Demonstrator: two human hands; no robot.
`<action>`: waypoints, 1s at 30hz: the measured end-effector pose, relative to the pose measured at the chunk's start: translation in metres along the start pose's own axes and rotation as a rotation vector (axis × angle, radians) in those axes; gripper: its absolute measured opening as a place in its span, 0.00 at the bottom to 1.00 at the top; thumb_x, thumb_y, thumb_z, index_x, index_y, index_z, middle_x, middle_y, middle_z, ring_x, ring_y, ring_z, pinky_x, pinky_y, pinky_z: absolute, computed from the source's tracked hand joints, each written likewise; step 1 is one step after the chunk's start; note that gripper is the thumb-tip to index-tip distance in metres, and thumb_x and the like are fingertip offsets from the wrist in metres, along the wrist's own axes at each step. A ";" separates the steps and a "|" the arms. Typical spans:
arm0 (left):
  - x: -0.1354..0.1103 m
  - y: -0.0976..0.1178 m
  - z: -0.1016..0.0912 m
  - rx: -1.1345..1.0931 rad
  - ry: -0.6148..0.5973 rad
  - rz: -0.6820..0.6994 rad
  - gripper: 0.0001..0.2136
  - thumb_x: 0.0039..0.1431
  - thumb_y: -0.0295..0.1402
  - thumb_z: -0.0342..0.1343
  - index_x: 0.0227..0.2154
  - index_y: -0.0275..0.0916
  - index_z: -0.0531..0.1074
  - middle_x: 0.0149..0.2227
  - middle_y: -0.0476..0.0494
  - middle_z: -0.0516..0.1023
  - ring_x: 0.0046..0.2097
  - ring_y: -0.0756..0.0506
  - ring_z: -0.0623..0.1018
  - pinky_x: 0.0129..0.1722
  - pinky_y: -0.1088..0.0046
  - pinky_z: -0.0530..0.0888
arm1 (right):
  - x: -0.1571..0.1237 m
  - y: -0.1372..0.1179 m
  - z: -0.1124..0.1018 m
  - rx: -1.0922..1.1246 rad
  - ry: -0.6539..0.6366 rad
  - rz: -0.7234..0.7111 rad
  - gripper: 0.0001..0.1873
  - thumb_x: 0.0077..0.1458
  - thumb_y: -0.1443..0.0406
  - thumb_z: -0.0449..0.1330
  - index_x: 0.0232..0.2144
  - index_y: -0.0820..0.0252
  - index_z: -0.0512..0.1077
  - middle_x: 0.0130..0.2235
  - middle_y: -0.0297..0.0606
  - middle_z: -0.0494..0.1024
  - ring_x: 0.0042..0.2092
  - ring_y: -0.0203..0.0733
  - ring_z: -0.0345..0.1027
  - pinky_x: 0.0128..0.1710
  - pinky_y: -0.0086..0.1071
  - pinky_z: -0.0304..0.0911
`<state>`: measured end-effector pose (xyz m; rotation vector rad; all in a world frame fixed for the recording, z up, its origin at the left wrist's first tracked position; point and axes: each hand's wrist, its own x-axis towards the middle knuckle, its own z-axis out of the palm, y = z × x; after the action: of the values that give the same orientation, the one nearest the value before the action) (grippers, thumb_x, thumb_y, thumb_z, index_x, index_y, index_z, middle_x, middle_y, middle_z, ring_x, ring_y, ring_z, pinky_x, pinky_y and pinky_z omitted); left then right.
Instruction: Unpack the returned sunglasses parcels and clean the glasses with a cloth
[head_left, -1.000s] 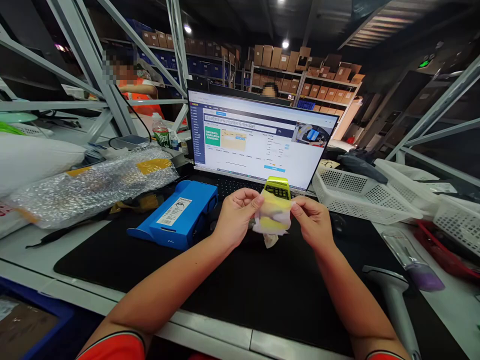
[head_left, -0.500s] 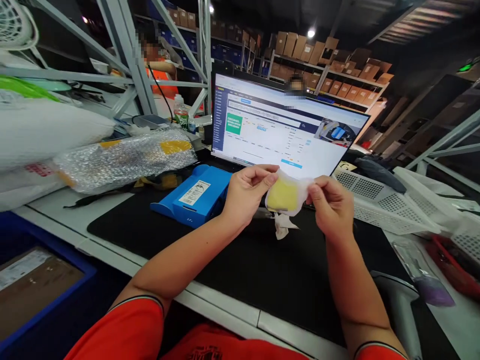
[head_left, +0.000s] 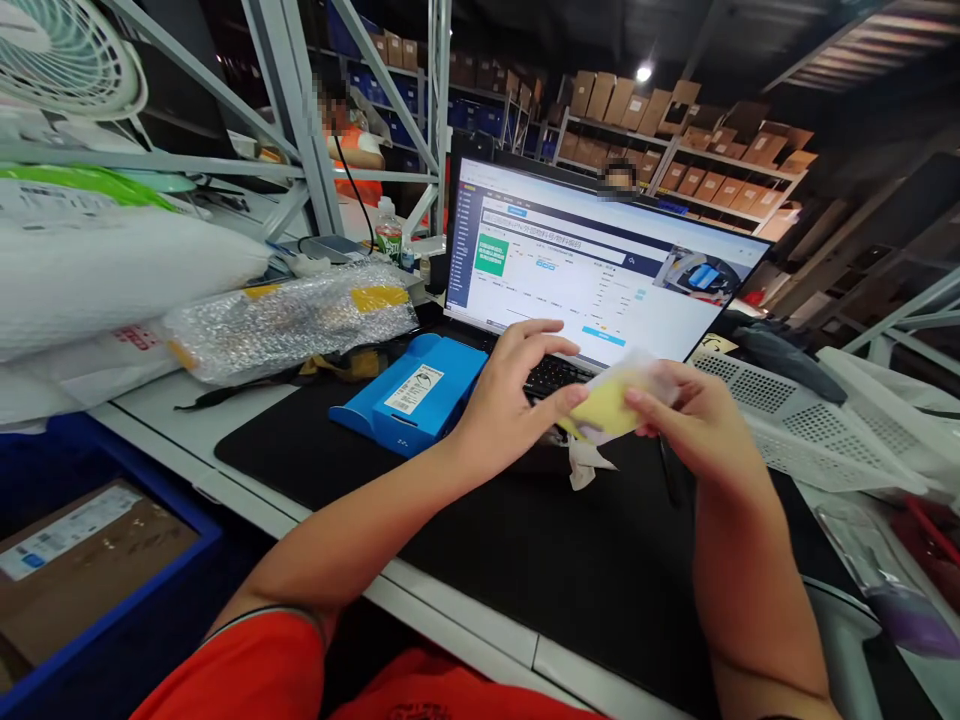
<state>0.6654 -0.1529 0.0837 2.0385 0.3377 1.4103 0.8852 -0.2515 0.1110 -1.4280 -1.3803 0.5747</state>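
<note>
My right hand pinches a small translucent white pouch with something flat and yellow in it; a dark small shape shows at its lower edge. What exactly the yellow content is, I cannot make out. Beside the pouch is my left hand, fingers spread and apart, its thumb tip at the pouch's left edge. Whether that thumb touches it, I cannot tell. Below the pouch a crumpled whitish scrap shows above the black mat. An opened blue box with a white label lies left of my left hand.
A laptop with a lit screen stands behind my hands. Bubble-wrapped goods lie at left, near a fan. White perforated baskets and a grey handheld scanner are at right. A blue bin stands lower left. A co-worker sits beyond the frame.
My left hand has let go of the pouch and spread its fingers. The pouch, in my right hand, has tilted and shifted right in view. The whole view has swung slightly left.
</note>
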 end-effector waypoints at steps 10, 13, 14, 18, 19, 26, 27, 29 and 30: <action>-0.134 -0.060 -0.004 1.015 -0.444 -0.060 0.23 0.53 0.24 0.65 0.53 0.37 0.69 0.54 0.30 0.74 0.54 0.32 0.76 0.50 0.55 0.78 | 0.001 0.075 0.012 0.556 -0.161 0.458 0.33 0.38 0.59 0.78 0.47 0.56 0.73 0.34 0.36 0.81 0.24 0.34 0.73 0.23 0.25 0.72; -0.150 -0.060 0.007 1.017 -0.303 0.022 0.13 0.61 0.20 0.52 0.45 0.40 0.71 0.47 0.38 0.76 0.49 0.39 0.78 0.47 0.61 0.80 | 0.001 0.089 0.034 0.532 -0.304 0.511 0.31 0.41 0.57 0.77 0.45 0.56 0.71 0.35 0.34 0.81 0.27 0.35 0.76 0.27 0.25 0.72; -0.151 -0.056 0.008 0.987 -0.264 0.043 0.12 0.62 0.20 0.50 0.44 0.40 0.71 0.45 0.39 0.75 0.48 0.40 0.78 0.46 0.62 0.80 | 0.000 0.093 0.038 0.509 -0.330 0.499 0.29 0.43 0.56 0.76 0.45 0.56 0.70 0.35 0.34 0.80 0.28 0.35 0.76 0.28 0.25 0.72; -0.152 -0.038 0.004 0.762 -0.239 -0.010 0.11 0.60 0.22 0.57 0.43 0.40 0.69 0.43 0.41 0.70 0.45 0.42 0.75 0.44 0.64 0.79 | -0.005 0.103 0.048 0.340 -0.307 0.335 0.24 0.46 0.54 0.74 0.40 0.58 0.72 0.33 0.33 0.79 0.31 0.36 0.74 0.29 0.27 0.70; -0.154 -0.035 0.003 0.717 -0.246 -0.032 0.12 0.57 0.23 0.60 0.43 0.40 0.69 0.44 0.41 0.69 0.45 0.42 0.74 0.44 0.64 0.79 | -0.007 0.104 0.052 0.275 -0.306 0.295 0.22 0.46 0.54 0.73 0.38 0.59 0.74 0.32 0.33 0.79 0.31 0.37 0.74 0.29 0.28 0.69; -0.171 -0.031 0.000 0.656 -0.195 -0.139 0.16 0.57 0.25 0.62 0.47 0.43 0.69 0.54 0.36 0.63 0.55 0.35 0.70 0.54 0.51 0.76 | -0.012 0.106 0.071 -0.286 -0.277 -0.041 0.09 0.52 0.59 0.69 0.36 0.52 0.84 0.42 0.41 0.85 0.45 0.51 0.79 0.50 0.43 0.72; -0.171 -0.032 0.000 0.640 -0.194 -0.167 0.15 0.59 0.25 0.60 0.47 0.43 0.69 0.56 0.36 0.63 0.57 0.35 0.69 0.55 0.50 0.75 | -0.010 0.107 0.073 -0.305 -0.239 -0.066 0.10 0.52 0.59 0.70 0.37 0.52 0.85 0.43 0.42 0.85 0.47 0.52 0.79 0.52 0.45 0.72; -0.169 -0.033 -0.002 0.579 -0.207 -0.233 0.14 0.62 0.23 0.55 0.48 0.43 0.68 0.59 0.35 0.62 0.60 0.35 0.69 0.58 0.51 0.74 | -0.007 0.111 0.076 -0.335 -0.147 -0.081 0.12 0.52 0.58 0.69 0.40 0.53 0.84 0.45 0.43 0.85 0.48 0.53 0.79 0.54 0.46 0.72; -0.167 -0.033 -0.003 0.538 -0.223 -0.266 0.13 0.62 0.23 0.54 0.48 0.43 0.68 0.60 0.35 0.63 0.62 0.36 0.69 0.59 0.51 0.73 | -0.005 0.112 0.077 -0.347 -0.113 -0.078 0.14 0.53 0.58 0.69 0.42 0.53 0.84 0.46 0.43 0.84 0.48 0.53 0.79 0.54 0.47 0.72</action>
<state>0.6015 -0.2156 -0.0611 2.4306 0.9336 0.9852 0.8662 -0.2098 -0.0168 -1.6252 -1.6794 0.3816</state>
